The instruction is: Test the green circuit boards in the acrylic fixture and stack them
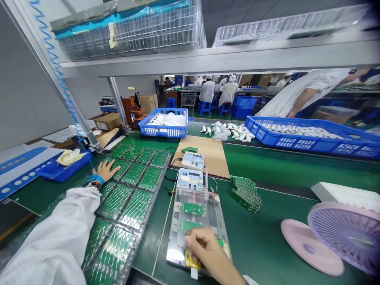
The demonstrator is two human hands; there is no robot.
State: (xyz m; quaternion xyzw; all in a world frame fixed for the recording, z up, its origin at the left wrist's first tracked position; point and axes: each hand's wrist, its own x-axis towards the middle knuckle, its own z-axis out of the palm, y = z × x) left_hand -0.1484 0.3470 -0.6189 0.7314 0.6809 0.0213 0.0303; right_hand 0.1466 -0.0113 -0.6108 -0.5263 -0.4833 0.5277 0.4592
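Note:
My left hand (106, 171) lies with fingers spread on a clear plastic tray (142, 221) whose compartments hold rows of green circuit boards (130, 206). My right hand (206, 247) is closed, thumb and fingers drawn together, at the near end of a test fixture (175, 253). What those fingers pinch is hidden. Just below them shows a yellow piece (191, 259) with a white tab. Under the fixture's clear cover (208, 209) sit two green boards, one (193, 208) beside the label 2. A green button (220, 242) shows by my right hand.
Two meters (192, 160) stand behind the fixture, partly on cardboard (218, 154). Loose green boards (246, 194) lie to the right, near a pink fan (347, 237). Blue baskets (163, 130) and white parts (234, 132) stand at the back. A shelf (208, 61) crosses overhead; co-workers are beyond.

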